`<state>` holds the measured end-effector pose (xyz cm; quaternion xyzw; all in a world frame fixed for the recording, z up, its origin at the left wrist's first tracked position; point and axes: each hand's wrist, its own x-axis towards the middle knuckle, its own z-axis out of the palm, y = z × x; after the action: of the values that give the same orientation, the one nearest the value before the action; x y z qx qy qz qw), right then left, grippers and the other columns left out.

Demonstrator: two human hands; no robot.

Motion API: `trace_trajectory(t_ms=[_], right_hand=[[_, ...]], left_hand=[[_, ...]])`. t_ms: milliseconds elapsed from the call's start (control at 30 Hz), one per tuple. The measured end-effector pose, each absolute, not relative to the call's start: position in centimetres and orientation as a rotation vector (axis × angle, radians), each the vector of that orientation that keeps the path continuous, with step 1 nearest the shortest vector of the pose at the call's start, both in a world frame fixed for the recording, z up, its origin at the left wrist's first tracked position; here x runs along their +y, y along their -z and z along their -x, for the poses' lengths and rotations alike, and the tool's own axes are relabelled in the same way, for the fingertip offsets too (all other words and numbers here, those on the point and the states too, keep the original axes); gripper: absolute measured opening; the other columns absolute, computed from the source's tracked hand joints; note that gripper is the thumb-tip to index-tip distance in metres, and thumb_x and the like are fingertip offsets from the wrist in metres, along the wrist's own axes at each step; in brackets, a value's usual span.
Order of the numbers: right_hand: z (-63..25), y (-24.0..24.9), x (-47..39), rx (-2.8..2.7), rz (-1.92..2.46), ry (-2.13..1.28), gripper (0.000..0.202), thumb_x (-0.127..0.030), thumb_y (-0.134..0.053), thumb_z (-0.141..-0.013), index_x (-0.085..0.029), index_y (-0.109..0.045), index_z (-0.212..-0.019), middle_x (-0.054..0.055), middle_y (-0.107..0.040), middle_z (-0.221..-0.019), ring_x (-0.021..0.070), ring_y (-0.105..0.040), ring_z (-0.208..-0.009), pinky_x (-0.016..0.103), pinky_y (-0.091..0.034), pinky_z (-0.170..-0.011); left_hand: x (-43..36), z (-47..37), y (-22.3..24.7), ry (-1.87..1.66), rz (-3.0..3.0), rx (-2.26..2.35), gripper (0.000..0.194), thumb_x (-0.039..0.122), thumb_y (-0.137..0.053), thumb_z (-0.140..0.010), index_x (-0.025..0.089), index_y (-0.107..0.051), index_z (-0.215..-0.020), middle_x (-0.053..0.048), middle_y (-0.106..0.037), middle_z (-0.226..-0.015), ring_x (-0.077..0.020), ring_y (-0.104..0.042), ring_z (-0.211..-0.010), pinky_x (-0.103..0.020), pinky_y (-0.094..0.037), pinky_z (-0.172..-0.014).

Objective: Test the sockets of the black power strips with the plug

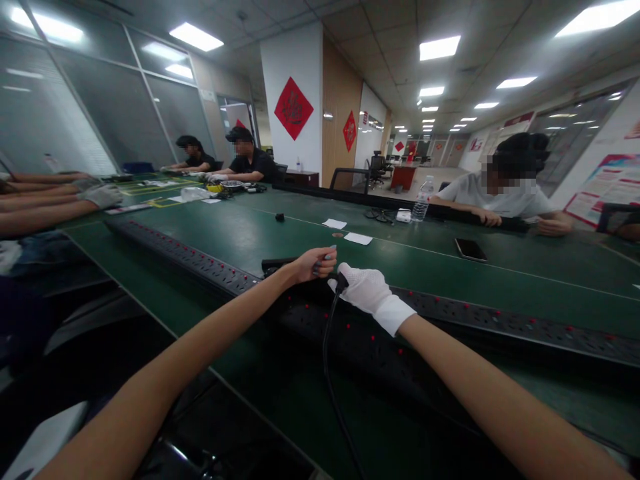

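Note:
My right hand (367, 291), in a white knitted glove, grips a black plug (341, 281) whose thick black cable (326, 360) hangs down toward the table's near edge. Close beside it on the left, my bare left hand (316, 264) has its fingers curled in; whatever they may hold is hidden. Both hands are above a long black power strip (360, 340) with a row of red switches. A second long black strip (185, 257) runs behind it, partly covered by my arms. Behind my left wrist lies a black bar-like piece (273, 265).
On the green table (240, 227) are white paper slips (358, 238), a phone (470, 249), a water bottle (423, 199) and a small black object (280, 217). A person (505, 180) sits across at the right. Other people and gloved hands (100, 195) are at the left.

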<state>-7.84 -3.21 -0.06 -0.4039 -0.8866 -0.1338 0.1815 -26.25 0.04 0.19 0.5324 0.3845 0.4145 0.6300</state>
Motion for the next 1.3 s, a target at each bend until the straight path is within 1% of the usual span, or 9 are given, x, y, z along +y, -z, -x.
trace_trajectory(t_ms=[67,100,200,500,633,800,1000,1300], right_hand=[[7.8,0.1,-3.2,-2.500,1.141,0.380,0.040,-0.052,-0.030,-0.085,-0.022,-0.054,-0.094,0.005,-0.067,-0.079,0.0170,-0.059,-0.067,0.026,-0.029,-0.054],[7.8,0.1,-3.2,-2.497,1.142,0.382,0.040,-0.052,-0.030,-0.085,-0.022,-0.054,-0.094,0.005,-0.066,-0.080,0.0171,-0.059,-0.067,0.026,-0.029,-0.054],[7.8,0.1,-3.2,-2.491,1.147,0.390,0.039,-0.053,-0.030,-0.085,-0.023,-0.054,-0.093,0.004,-0.066,-0.081,0.0177,-0.059,-0.068,0.026,-0.028,-0.054],[7.9,0.0,-3.3,-2.494,1.170,0.379,0.040,-0.054,-0.030,-0.085,-0.022,-0.054,-0.092,0.004,-0.066,-0.080,0.0177,-0.060,-0.067,0.026,-0.028,-0.053],[7.9,0.0,-3.3,-2.497,1.180,0.367,0.041,-0.053,-0.031,-0.085,-0.021,-0.054,-0.095,0.006,-0.066,-0.082,0.0169,-0.060,-0.067,0.026,-0.029,-0.054],[7.9,0.1,-3.4,-2.501,1.186,0.367,0.037,-0.051,-0.031,-0.085,-0.023,-0.053,-0.098,0.005,-0.066,-0.082,0.0177,-0.060,-0.068,0.026,-0.028,-0.054],[7.8,-0.1,-3.4,-2.510,1.193,0.367,0.038,-0.052,-0.030,-0.085,-0.023,-0.052,-0.098,0.004,-0.066,-0.079,0.0176,-0.060,-0.066,0.026,-0.027,-0.053],[7.9,0.0,-3.3,-2.499,1.178,0.377,0.039,-0.053,-0.031,-0.085,-0.022,-0.052,-0.095,0.005,-0.066,-0.079,0.0170,-0.059,-0.065,0.027,-0.025,-0.052]], left_hand=[[-0.2,25.9,-0.5,-0.930,-1.171,0.816,0.036,0.031,-0.033,-0.093,0.015,-0.039,-0.060,0.007,-0.028,-0.049,-0.0038,-0.027,-0.037,-0.016,-0.027,-0.036],[-0.3,25.8,-0.7,-0.922,-1.148,0.787,0.038,0.029,-0.030,-0.093,0.016,-0.035,-0.057,0.007,-0.025,-0.048,-0.0043,-0.026,-0.037,-0.016,-0.026,-0.036],[-0.5,25.3,-1.0,-0.905,-1.087,0.722,0.040,0.026,-0.028,-0.092,0.017,-0.028,-0.054,0.006,-0.024,-0.048,-0.0053,-0.028,-0.038,-0.017,-0.028,-0.037],[-0.6,25.7,-1.3,-0.917,-0.927,0.637,0.039,0.026,-0.034,-0.090,0.018,-0.027,-0.052,0.005,-0.024,-0.047,-0.0060,-0.028,-0.038,-0.018,-0.026,-0.036],[-0.7,25.9,-1.5,-0.928,-0.862,0.605,0.039,0.025,-0.035,-0.089,0.018,-0.027,-0.052,0.005,-0.025,-0.047,-0.0059,-0.029,-0.037,-0.018,-0.027,-0.036],[-0.7,26.0,-1.5,-0.931,-0.795,0.554,0.039,0.024,-0.036,-0.089,0.018,-0.026,-0.052,0.005,-0.026,-0.047,-0.0066,-0.031,-0.037,-0.019,-0.027,-0.036],[-0.6,26.2,-1.5,-0.952,-0.720,0.500,0.038,0.023,-0.034,-0.090,0.019,-0.024,-0.053,0.005,-0.025,-0.046,-0.0068,-0.030,-0.036,-0.019,-0.025,-0.035],[-0.5,26.3,-1.4,-0.953,-0.662,0.483,0.039,0.023,-0.034,-0.090,0.020,-0.023,-0.052,0.005,-0.027,-0.045,-0.0079,-0.033,-0.038,-0.021,-0.028,-0.037]])
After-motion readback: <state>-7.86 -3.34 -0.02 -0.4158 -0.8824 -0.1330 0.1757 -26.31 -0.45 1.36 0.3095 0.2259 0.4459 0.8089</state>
